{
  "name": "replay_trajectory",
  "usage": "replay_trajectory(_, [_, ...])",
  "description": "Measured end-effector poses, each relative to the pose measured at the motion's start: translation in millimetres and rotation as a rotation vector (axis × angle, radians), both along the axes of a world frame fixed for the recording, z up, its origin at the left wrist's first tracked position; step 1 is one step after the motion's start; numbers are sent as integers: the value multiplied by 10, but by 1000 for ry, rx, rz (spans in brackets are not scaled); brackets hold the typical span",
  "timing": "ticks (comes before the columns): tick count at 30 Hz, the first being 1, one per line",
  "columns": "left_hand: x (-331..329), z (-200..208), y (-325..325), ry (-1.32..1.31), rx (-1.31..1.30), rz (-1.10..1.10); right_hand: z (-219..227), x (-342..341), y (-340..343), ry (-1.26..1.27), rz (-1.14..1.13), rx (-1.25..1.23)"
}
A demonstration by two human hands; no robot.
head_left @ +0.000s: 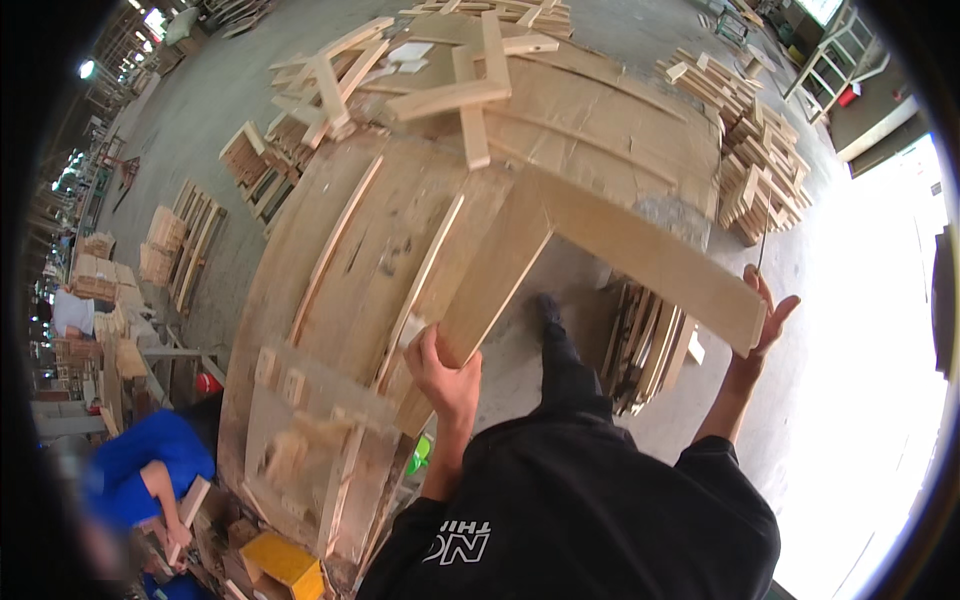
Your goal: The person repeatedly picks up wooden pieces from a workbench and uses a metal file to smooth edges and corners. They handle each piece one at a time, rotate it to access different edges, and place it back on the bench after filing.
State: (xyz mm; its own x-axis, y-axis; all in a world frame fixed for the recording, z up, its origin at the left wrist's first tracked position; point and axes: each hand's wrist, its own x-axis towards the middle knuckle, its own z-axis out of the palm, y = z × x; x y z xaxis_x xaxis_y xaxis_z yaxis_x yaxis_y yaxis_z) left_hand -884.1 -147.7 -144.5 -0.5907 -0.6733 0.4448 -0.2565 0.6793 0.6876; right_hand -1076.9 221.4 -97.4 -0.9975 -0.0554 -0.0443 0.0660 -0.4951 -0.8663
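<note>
An L-shaped piece made of two flat wooden boards (pixel 640 245) meets at a corner pointing away from me, over the edge of the workbench (pixel 400 190). My left hand (pixel 446 378) is closed round the near end of its left board, with the thumb on the inner edge. At the far end of the right board, my right hand (pixel 765 318) holds the board's tip against the palm, some fingers sticking out. A thin dark rod shows just above the right hand; whether it is held cannot be made out.
Joined wooden pieces (pixel 470 95) lie at the bench's far side, with loose strips (pixel 335 250) across its top. Stacked boards (pixel 650 345) stand on the floor below the L-shaped piece. More frames (pixel 765 160) are piled at right. A person in blue (pixel 150 470) works at lower left.
</note>
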Motion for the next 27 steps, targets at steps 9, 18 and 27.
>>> replay_trajectory(9, [-2255,-241,-240,-264,67,94,-294,-2520,-324,-22,254,233])
replay_trajectory(18, [-4500,-687,-1133,-179,269,370,-792,-3446,-1270,-27,467,491])
replay_trajectory(27, [-5688,-769,-1414,-552,107,477,-1225,-3241,-768,-46,377,1000])
